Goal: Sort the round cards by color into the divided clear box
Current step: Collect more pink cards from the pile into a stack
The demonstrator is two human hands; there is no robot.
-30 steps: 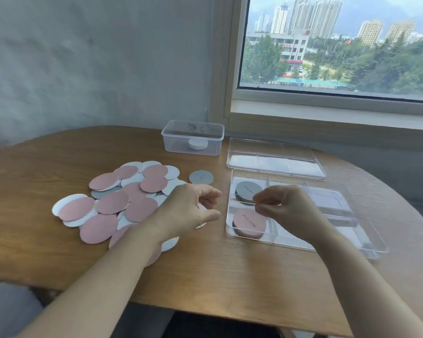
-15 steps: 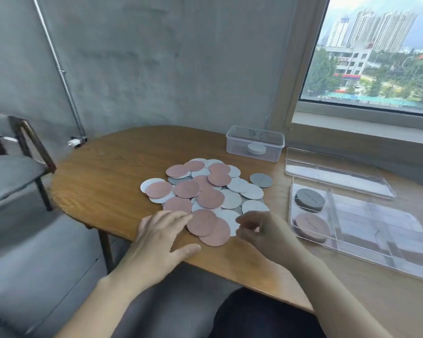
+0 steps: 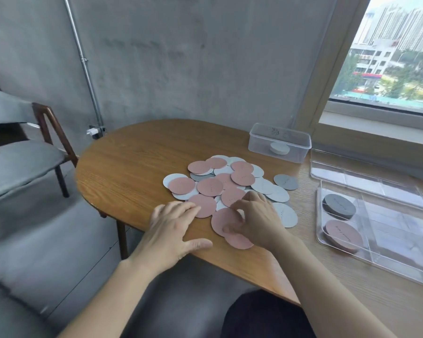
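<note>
One left hand (image 3: 171, 230) lies flat; right hand (image 3: 259, 223) grips pink card (image 3: 220, 218).

Pink, white, grey round cards (image 3: 226, 185) heaped on table; divided clear box (image 3: 386, 236) holds grey, pink stacks.

Bare grey concrete wall (image 3: 181, 57) at rear, with a metal pipe (image 3: 83, 62) fixed upright. Wooden chair (image 3: 47, 132) with grey cushion at left. Grey floor (image 3: 59, 252). Rounded wooden table (image 3: 132, 167). Wood-framed window (image 3: 388, 57) at right, admitting daylight.
</note>
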